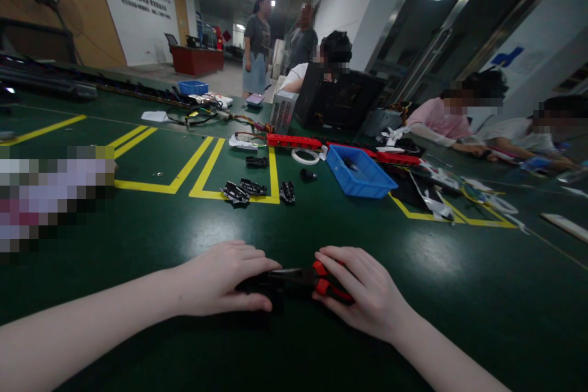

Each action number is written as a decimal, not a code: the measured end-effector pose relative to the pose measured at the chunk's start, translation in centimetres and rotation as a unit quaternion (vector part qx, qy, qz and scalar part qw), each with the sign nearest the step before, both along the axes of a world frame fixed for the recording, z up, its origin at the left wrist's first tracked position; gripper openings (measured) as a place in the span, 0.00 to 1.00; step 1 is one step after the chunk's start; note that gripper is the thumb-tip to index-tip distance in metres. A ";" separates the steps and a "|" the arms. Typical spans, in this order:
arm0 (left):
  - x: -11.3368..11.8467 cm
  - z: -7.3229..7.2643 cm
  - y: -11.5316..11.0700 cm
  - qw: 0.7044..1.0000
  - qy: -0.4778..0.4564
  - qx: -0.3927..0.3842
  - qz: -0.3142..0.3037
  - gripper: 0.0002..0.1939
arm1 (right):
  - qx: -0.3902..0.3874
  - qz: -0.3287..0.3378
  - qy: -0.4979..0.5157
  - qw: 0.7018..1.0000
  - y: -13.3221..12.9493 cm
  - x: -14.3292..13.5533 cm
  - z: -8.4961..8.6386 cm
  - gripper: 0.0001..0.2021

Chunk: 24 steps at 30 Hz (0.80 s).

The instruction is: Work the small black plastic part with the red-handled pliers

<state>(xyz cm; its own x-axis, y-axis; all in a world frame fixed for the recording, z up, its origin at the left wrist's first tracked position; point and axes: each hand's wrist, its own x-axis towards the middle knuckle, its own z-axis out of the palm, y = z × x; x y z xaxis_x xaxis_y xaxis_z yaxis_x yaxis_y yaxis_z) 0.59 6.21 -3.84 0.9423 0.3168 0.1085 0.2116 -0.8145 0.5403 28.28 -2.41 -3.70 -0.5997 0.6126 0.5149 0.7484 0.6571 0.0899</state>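
Observation:
Red-and-black handled pliers (327,282) are gripped in my right hand (362,288), their dark nose pointing left. My left hand (229,278) is closed around a small black part (260,285) on the green table. The tip of the pliers reaches this part beside my left thumb; whether the jaws bite on it is too dark to see. Further up the table lie several similar-looking black parts (252,187), a few of them across a yellow tape line. A short black cylindrical piece (307,175) is to their right.
A blue bin (361,171) with a dark item inside stands beyond my right hand. Red strips (294,141), a white ring (305,157), cables (215,113) and a black computer case (340,98) lie behind. Co-workers (445,116) sit along the right; two people (258,43) stand farther back.

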 end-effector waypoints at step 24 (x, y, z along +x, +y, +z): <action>0.3 0.0 -0.2 0.999 0.003 0.005 0.050 0.17 | -0.023 0.003 -0.003 1.000 0.3 0.2 -0.3 0.23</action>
<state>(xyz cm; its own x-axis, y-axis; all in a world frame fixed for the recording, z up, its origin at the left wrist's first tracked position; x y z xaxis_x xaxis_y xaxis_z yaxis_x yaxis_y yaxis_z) 0.87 6.04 -3.82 0.9070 0.4076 0.1057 0.2953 -0.7948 0.5302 28.52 -2.09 -4.01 -0.6067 0.6318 0.4825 0.7436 0.6655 0.0636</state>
